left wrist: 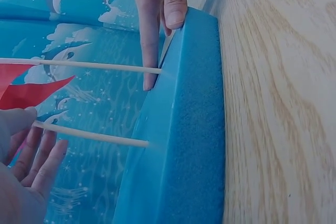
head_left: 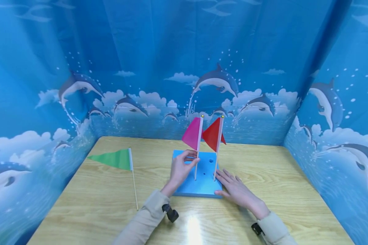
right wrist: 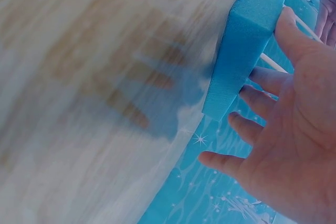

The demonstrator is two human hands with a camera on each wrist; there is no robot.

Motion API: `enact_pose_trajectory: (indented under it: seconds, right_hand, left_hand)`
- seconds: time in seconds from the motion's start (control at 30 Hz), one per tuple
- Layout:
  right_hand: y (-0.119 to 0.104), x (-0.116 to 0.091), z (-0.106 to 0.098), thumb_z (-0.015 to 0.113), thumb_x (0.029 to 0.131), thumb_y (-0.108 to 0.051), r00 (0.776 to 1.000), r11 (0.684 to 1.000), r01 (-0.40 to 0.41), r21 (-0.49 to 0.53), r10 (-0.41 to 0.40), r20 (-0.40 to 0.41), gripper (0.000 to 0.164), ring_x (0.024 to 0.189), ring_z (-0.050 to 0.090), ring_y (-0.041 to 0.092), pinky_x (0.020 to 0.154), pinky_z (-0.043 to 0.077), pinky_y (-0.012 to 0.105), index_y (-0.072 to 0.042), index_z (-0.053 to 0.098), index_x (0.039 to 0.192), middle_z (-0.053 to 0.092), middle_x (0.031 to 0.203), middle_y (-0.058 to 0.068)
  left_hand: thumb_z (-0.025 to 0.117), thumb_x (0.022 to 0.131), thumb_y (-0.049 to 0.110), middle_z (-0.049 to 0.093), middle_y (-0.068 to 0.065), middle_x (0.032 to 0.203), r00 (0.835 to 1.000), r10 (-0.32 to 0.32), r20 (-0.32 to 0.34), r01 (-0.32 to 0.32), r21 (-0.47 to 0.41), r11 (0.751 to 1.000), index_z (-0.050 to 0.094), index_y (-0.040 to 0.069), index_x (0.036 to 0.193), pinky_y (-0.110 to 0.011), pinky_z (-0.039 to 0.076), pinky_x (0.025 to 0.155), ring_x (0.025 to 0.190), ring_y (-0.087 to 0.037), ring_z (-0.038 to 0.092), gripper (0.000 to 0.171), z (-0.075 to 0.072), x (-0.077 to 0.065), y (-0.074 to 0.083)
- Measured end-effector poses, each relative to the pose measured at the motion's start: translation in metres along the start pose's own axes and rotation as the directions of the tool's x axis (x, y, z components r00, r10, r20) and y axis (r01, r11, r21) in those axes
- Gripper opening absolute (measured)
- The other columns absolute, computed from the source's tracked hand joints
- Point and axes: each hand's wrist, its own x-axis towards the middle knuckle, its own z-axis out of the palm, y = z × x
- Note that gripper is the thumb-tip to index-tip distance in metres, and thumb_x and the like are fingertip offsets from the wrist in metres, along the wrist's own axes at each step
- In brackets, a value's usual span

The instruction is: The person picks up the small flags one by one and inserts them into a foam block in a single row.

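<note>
A blue foam block (head_left: 199, 189) lies on the table with two flags upright in it. My left hand (head_left: 181, 170) pinches the thin wooden stick of the pink flag (head_left: 191, 133) between thumb and fingers; in the left wrist view that stick (left wrist: 94, 135) meets the block's top face. To its right a red flag (head_left: 212, 134) stands on its own stick, leaning slightly. Along the block's right edge rests my right hand (head_left: 236, 189), fingers extended and spread, touching the foam near the base of the red flag's stick. How deep the sticks sit is hidden.
A green pennant flag (head_left: 115, 159) on a stick lies on the left part of the wooden table (head_left: 263, 166). Small holes (head_left: 211, 160) show in the block's top. A blue dolphin-print curtain (head_left: 159, 68) encloses the table at the back and sides.
</note>
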Motion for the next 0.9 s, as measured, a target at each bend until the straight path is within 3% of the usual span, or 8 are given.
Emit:
enact_pose_trajectory:
  seconds: [0.2,0.43,0.67,0.9]
  right_hand:
    - [0.001,0.002,0.001,0.059,0.099,-0.051,1.0,1.0,-0.006,0.002,0.006,0.01,0.073,0.15,0.024,0.043,0.112,0.024,0.075,-0.009,0.039,0.156,0.033,0.163,0.014]
    - [0.0,0.002,0.001,0.059,0.1,-0.049,1.0,1.0,-0.017,-0.002,0.017,0.023,0.073,0.151,0.023,0.043,0.113,0.023,0.075,-0.009,0.038,0.156,0.033,0.163,0.014]
    - [0.0,0.003,0.0,0.058,0.1,-0.051,0.998,0.999,-0.042,-0.013,0.043,0.046,0.074,0.151,0.022,0.042,0.114,0.022,0.074,-0.01,0.037,0.157,0.032,0.164,0.013]
    - [-0.001,0.004,-0.001,0.058,0.1,-0.05,0.999,1.0,-0.024,-0.015,0.025,0.038,0.073,0.15,0.024,0.044,0.113,0.023,0.074,-0.008,0.038,0.156,0.033,0.163,0.015]
  left_hand:
    - [0.076,0.093,0.022,0.075,-0.005,0.109,0.999,-0.031,-0.023,0.03,-0.047,0.998,0.073,0.011,0.115,-0.03,0.062,0.081,0.096,-0.021,0.073,0.025,-0.014,-0.001,0.0]
    - [0.074,0.094,0.013,0.074,-0.013,0.11,0.991,-0.062,-0.123,0.05,-0.095,0.994,0.071,0.004,0.116,-0.03,0.062,0.079,0.097,-0.026,0.072,0.024,-0.058,-0.001,-0.01]
    - [0.071,0.094,0.004,0.071,-0.023,0.11,0.958,-0.178,-0.226,0.151,-0.131,0.98,0.069,-0.003,0.117,-0.023,0.061,0.075,0.093,-0.029,0.072,0.025,-0.114,-0.009,-0.023]
    - [0.067,0.099,0.012,0.067,-0.023,0.12,0.922,-0.312,-0.228,0.307,-0.06,0.95,0.065,-0.002,0.125,-0.027,0.061,0.081,0.101,-0.029,0.07,0.03,-0.16,-0.027,-0.039]
